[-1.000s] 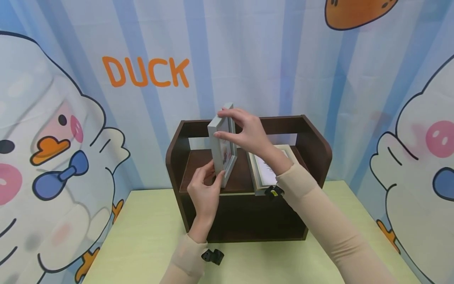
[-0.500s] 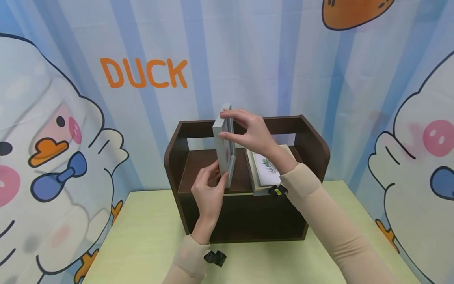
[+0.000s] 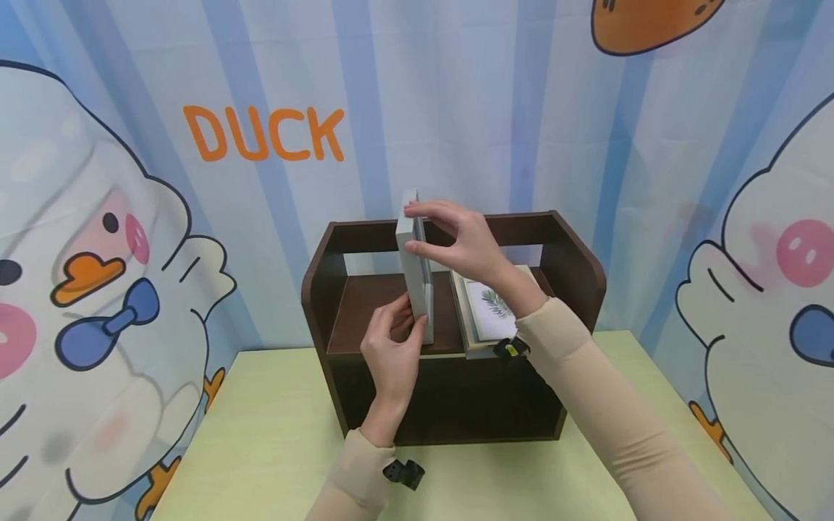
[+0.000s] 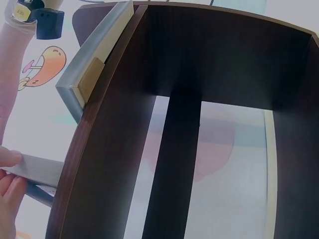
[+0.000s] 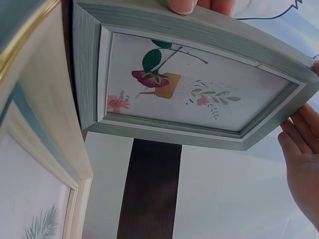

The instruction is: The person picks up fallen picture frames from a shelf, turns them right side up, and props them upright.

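Left fingers hold the frame low, right fingers high.

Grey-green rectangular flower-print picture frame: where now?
In the head view, the grey-green flower-print frame is held upright by the left hand and right hand at the middle of the dark brown shelf, left of the flat-lying cream frame with a leaf print.

Plain beige cloth is worn on both arms: the left sleeve and the right sleeve are finished with wide cuffs, the right one creased. A small, boxy black left camera and right camera are worn at the wrists, the latter marked by a yellow label. The left grip and right grip are bare hands.
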The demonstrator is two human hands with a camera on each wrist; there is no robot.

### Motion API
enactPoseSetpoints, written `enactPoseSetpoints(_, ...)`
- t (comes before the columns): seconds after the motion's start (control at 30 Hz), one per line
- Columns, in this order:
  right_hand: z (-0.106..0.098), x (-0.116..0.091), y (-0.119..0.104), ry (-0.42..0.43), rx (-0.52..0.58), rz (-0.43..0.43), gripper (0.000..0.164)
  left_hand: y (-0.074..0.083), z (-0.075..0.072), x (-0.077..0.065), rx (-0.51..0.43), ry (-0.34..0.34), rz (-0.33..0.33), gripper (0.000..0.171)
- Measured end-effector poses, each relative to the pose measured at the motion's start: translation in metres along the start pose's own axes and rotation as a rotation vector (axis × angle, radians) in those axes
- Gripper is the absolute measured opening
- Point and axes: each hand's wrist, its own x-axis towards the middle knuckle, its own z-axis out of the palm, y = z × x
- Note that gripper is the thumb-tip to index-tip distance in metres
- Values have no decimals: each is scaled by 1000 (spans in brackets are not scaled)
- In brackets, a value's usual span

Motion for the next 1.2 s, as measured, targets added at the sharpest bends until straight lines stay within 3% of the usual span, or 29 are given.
enactPoseSetpoints(0.17, -2, -2, -21, 2, 23, -2, 43, -1, -1, -1, -5, -15, -8, 34)
enactPoseSetpoints(0.57, 1, -2, -21, 10, 48, 2, 43, -7, -13, -4, -2, 46, -11, 30)
enactPoseSetpoints(0.8, 1, -2, -21, 19, 53, 6, 42, -5, -15, -3, 46, 8, -62, 27)
enactPoseSetpoints(1.0, 1, -2, -22, 20, 59, 7, 42, -11, -16, -5, 86, -43, -143, 25)
enactPoseSetpoints(1.2, 1, -2, -22, 18, 60, 20, 42, -11, -17, -4, 124, -60, -174, 21)
